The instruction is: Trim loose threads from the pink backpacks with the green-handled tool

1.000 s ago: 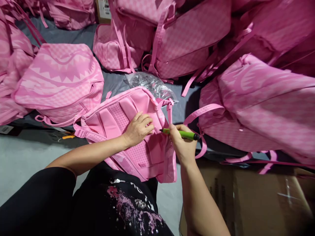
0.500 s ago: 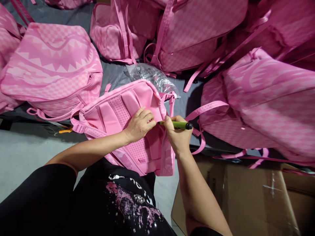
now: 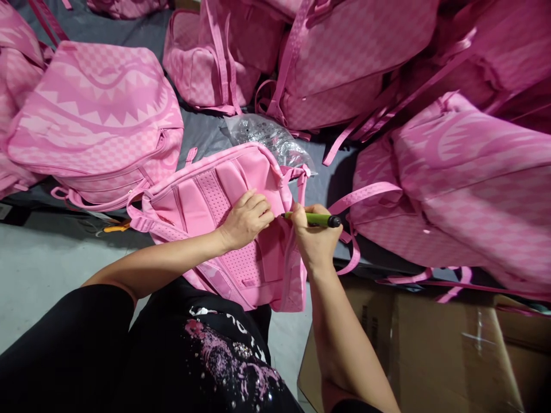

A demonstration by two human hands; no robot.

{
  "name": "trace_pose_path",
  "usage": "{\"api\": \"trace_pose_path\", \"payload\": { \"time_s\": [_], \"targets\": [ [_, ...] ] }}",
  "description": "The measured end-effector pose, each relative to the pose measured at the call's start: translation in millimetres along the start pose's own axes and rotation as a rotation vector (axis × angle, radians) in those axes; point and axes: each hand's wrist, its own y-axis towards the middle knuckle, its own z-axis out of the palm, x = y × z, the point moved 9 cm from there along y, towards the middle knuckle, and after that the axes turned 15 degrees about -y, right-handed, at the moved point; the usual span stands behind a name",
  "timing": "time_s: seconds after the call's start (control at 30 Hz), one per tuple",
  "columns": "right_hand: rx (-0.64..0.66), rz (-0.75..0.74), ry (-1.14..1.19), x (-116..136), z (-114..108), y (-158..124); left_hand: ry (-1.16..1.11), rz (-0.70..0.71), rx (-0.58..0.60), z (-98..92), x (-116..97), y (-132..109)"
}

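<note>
A pink backpack (image 3: 210, 189) lies tilted with its padded back panel facing me, partly over the table edge and against my body. My left hand (image 3: 247, 219) rests on that panel, its fingers curled and gripping the pink fabric. In my right hand (image 3: 317, 238) is a green pen with black ends (image 3: 318, 219), held almost level between thumb and fingers. The pen's dark tip points left, close to the fabric at the bag's right side and near my left fingertips. Whether the tip touches the fabric I cannot tell.
Behind the bag lies a clear plastic bag (image 3: 271, 137) of small dark pieces. Pink backpacks stand at left (image 3: 99, 109), back (image 3: 336, 69) and right (image 3: 465, 189) on the grey-covered table (image 3: 202, 129). A cardboard box (image 3: 439, 350) is below at right; an orange-handled item (image 3: 116, 228) is at left.
The pen and my right hand have shifted slightly right, so the tip is a little farther from my left fingers. The whole view has drifted slightly; my left hand keeps its hold.
</note>
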Motion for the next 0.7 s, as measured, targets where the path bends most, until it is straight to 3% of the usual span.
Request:
{"api": "trace_pose_path", "payload": {
  "time_s": [0.27, 0.43, 0.53, 0.6, 0.7],
  "targets": [
    [0.037, -0.011, -0.043, 0.1, 3.1, 1.4, 0.016, -0.016, 0.088, 0.2, 1.1, 6.3],
    [0.025, 0.014, -0.057, -9.9, -13.5, -9.3, 0.000, 0.190, 0.467, -3.7, 12.5, 28.9],
    [0.059, -0.038, 0.176, -2.1, -14.6, -31.2, 0.066, 0.105, 0.567, -20.6, 31.5, 41.6],
    [0.071, -0.128, 0.307, 12.2, -11.5, -48.1, 0.077, 0.020, 0.579, -35.7, 32.3, 44.7],
    [-0.188, -0.298, 0.356, 35.8, -33.3, -67.8, 0.031, -0.018, 0.502, -69.0, 4.4, 41.4]
  ]
}}
